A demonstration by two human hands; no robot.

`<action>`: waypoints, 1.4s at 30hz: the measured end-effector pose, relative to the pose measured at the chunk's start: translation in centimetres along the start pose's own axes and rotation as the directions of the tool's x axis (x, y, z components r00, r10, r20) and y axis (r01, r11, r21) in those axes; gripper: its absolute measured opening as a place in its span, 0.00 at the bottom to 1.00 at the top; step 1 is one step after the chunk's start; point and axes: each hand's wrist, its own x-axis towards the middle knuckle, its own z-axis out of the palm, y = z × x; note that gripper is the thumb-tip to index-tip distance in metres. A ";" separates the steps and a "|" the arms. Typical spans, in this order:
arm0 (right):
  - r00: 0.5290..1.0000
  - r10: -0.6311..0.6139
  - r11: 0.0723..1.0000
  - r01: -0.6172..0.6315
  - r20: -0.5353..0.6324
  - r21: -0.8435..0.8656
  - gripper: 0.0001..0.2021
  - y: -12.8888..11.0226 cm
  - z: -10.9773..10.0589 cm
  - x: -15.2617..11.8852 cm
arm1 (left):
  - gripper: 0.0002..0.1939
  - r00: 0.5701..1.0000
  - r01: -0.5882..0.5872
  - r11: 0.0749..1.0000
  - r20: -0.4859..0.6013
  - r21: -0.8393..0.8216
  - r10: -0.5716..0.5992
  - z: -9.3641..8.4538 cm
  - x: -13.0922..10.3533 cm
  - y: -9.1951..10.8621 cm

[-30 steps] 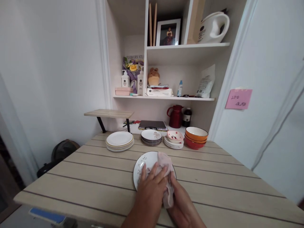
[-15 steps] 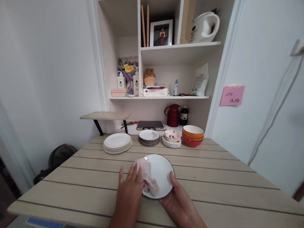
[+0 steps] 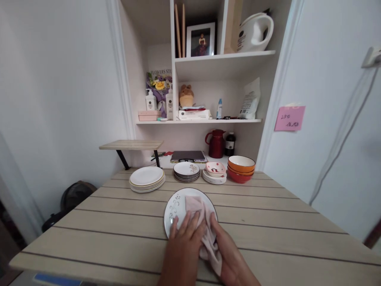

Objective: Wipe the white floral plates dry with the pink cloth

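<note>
Far back on the left of the wooden table point(image 3: 119, 222) sits a stack of white plates point(image 3: 147, 178), then a stack of grey plates point(image 3: 186, 171), a small pink dish point(image 3: 215, 169) on more plates, and orange bowls point(image 3: 241, 168) on the right. Near the middle lies a white plate point(image 3: 177, 206) with a dark rim and a pink cloth point(image 3: 200, 216) on top. The left hand point(image 3: 185, 248) lies flat with fingers spread, pressing the cloth down, and the right hand point(image 3: 233, 262) just beside it holds the plate's near edge, its thumb on the rim and the cloth hanging over it.
</note>
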 end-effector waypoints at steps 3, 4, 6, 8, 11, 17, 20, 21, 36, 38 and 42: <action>0.997 -0.061 0.998 0.061 -0.053 -0.015 0.19 0.1 0.2 0.0 | 0.29 0.998 0.055 0.998 0.041 -0.039 -0.053 -0.3 1.5 0.2; 0.997 -0.068 0.998 0.068 -0.028 0.007 0.19 0.1 0.2 0.1 | 0.30 0.997 0.070 0.997 0.032 -0.041 -0.069 -0.3 2.0 0.3; 0.998 -0.055 0.996 0.053 0.038 0.071 0.18 0.1 0.0 0.3 | 0.31 0.995 0.100 0.995 -0.004 -0.028 -0.100 -0.2 2.8 0.3; 0.996 -0.036 0.993 0.027 0.075 0.119 0.18 0.1 -0.3 0.4 | 0.31 0.990 0.136 0.991 -0.038 -0.004 -0.136 0.1 3.3 0.2; 0.993 -0.007 0.990 -0.010 0.122 0.138 0.19 -0.2 -0.6 0.4 | 0.27 0.974 0.221 0.975 -0.049 0.026 -0.219 0.5 3.2 -0.3; 0.975 -0.013 0.981 -0.030 0.221 0.190 0.24 -0.5 -0.5 0.6 | 0.21 0.940 0.340 0.935 -0.067 0.098 -0.334 0.8 0.5 -2.3; 0.979 -0.035 0.985 0.000 0.201 0.174 0.26 -0.2 -0.9 0.8 | 0.19 0.956 0.284 0.949 -0.121 0.138 -0.268 1.2 -1.3 -2.7; 0.980 -0.037 0.987 0.006 0.195 0.159 0.26 -0.1 -1.1 0.9 | 0.19 0.962 0.253 0.955 -0.144 0.154 -0.232 1.4 -1.9 -2.7; 0.991 0.113 0.988 -0.119 0.066 0.094 0.24 -0.2 -0.7 0.2 | 0.22 1.000 0.029 0.998 -0.001 -0.061 -0.029 -0.4 0.8 1.5; 0.998 0.039 0.992 -0.044 0.045 0.121 0.21 -0.3 -0.4 0.0 | 0.24 0.995 0.101 0.991 0.024 -0.085 -0.099 -1.4 2.4 1.5; 0.995 0.007 0.985 -0.024 0.103 0.168 0.19 -0.5 -0.1 -0.1 | 0.21 0.984 0.180 0.982 0.002 -0.057 -0.180 -2.1 4.5 1.0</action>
